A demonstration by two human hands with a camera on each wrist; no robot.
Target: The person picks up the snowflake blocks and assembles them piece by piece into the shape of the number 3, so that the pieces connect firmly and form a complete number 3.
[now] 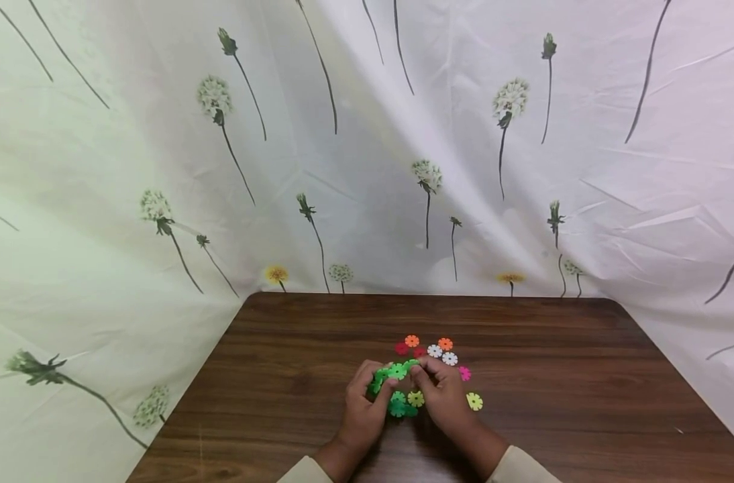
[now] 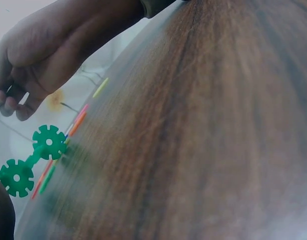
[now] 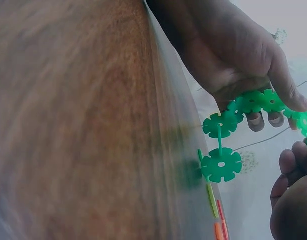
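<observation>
A chain of green notched interlocking discs (image 1: 396, 371) is stretched between my two hands above the table. My left hand (image 1: 364, 410) grips it, thumb in front and fingers behind. My right hand (image 1: 450, 397) pinches the chain's right end between thumb and fingers. In the right wrist view, the left hand (image 3: 238, 55) holds the curving chain, and darker green discs (image 3: 221, 164) hang from its end. The left wrist view shows two of these hanging green discs (image 2: 49, 142) near the tabletop, with the right hand (image 2: 36, 65) beyond them.
On the brown wooden table (image 1: 270, 389) lie loose discs: orange (image 1: 412, 341), red (image 1: 401, 348), white (image 1: 449, 359), pink (image 1: 465, 373) and yellow-green (image 1: 474, 402). Another yellow-green disc (image 1: 416, 399) lies between the hands. A flower-printed cloth (image 1: 367, 168) hangs behind the table.
</observation>
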